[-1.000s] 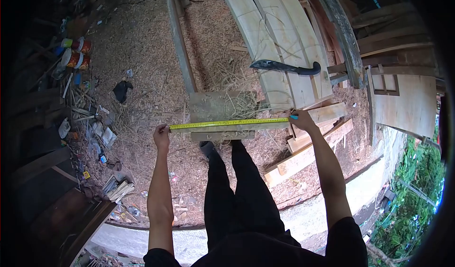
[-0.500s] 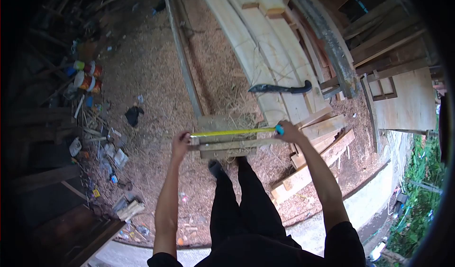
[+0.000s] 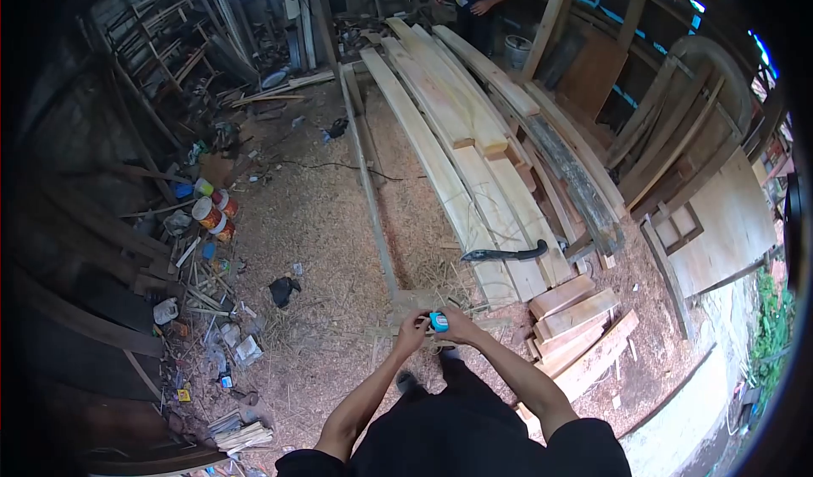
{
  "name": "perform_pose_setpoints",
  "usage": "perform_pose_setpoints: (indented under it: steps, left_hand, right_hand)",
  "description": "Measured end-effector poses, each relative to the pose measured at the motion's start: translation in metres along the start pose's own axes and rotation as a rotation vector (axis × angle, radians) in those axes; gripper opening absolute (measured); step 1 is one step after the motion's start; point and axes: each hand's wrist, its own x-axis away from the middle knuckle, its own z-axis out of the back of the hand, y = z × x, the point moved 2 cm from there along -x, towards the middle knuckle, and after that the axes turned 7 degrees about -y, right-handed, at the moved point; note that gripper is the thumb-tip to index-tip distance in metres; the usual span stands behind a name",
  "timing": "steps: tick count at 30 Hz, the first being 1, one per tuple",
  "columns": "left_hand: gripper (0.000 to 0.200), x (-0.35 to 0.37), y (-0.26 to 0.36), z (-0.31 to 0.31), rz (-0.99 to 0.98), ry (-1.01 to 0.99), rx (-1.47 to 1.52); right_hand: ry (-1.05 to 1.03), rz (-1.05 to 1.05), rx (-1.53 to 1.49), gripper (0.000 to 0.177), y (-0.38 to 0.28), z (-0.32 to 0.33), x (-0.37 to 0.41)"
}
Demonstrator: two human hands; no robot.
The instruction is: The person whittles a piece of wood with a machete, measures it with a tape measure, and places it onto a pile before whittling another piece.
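Observation:
A teal tape measure [image 3: 439, 321] sits between my two hands, close in front of my body, with no yellow blade showing. My right hand [image 3: 460, 326] is closed around its right side. On the other side, the fingers of my left hand [image 3: 412, 331] are pinched together against it; the fingertips are small and partly hidden. Just below my hands a short board [image 3: 495, 325] lies across the ground, mostly covered by my arms and hands. A long black tool with a curved handle [image 3: 506, 254] rests across the long planks [image 3: 440, 164] ahead.
Short timber blocks [image 3: 576, 312] are piled to my right. A long narrow beam [image 3: 370, 198] runs forward over the shavings. Paint cans [image 3: 206, 213] and scraps line the left side. Another person [image 3: 481, 3] stands at the far end of the planks, near a bucket [image 3: 517, 51].
The stretched yellow tape has gone back into its case. My hands, wide apart before, have come together around the tape measure. My view has tilted up, showing more of the workshop.

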Motion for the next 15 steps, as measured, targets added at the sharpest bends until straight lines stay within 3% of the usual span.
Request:
perform_pose_setpoints:
  steps: [3,5,8,10,12,14,15]
  left_hand:
    - [0.025,0.014,-0.002,0.014,0.055,-0.048,0.014]
    - [0.025,0.022,-0.011,0.020,0.276,-0.091,0.279]
    - [0.028,0.023,-0.026,0.024,0.226,-0.108,0.097]
    - [0.030,0.020,-0.027,0.022,0.250,-0.130,0.153]
    - [0.029,0.014,-0.022,0.015,0.256,-0.148,0.220]
    - [0.029,-0.001,-0.024,-0.001,0.244,-0.182,0.266]
    - [0.029,-0.009,-0.028,-0.011,0.229,-0.185,0.212]
  right_hand:
    - [-0.009,0.098,-0.001,0.066,0.005,-0.021,-0.006]
    - [-0.115,0.140,0.046,0.068,0.007,-0.036,-0.003]
    - [-0.101,0.181,0.065,0.066,-0.001,-0.038,0.004]
    - [-0.135,0.090,0.199,0.065,-0.029,-0.017,0.019]
    - [-0.137,-0.237,0.267,0.067,-0.046,0.002,0.037]
    - [-0.098,-0.213,0.296,0.069,-0.022,-0.003,0.045]
    - [-0.032,-0.252,0.138,0.069,-0.010,-0.004,0.050]
